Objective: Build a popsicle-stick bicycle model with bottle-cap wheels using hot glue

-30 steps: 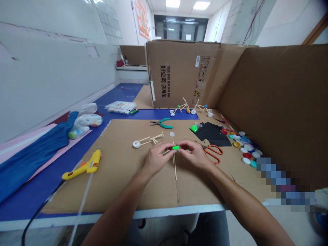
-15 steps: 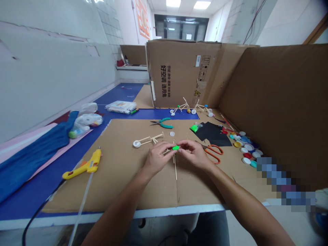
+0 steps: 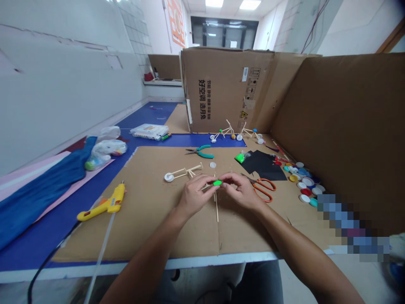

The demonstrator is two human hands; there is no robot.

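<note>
Both my hands meet over the middle of a brown cardboard sheet (image 3: pixel 152 228). My left hand (image 3: pixel 193 195) and my right hand (image 3: pixel 241 191) pinch a small bright green piece (image 3: pixel 217 183) between their fingertips. Thin wooden sticks (image 3: pixel 216 204) lie under and just below my hands, and some seem attached to the green piece. A stick frame with a white cap wheel (image 3: pixel 177 173) lies just behind my left hand.
Orange-handled scissors (image 3: pixel 262 188) lie right of my right hand, with black paper (image 3: pixel 264 165) and several coloured bottle caps (image 3: pixel 303 180) beyond. A yellow glue gun (image 3: pixel 104 206) lies at left, teal pliers (image 3: pixel 200 151) further back, small stick models (image 3: pixel 234 134) by a large cardboard box (image 3: pixel 221 90).
</note>
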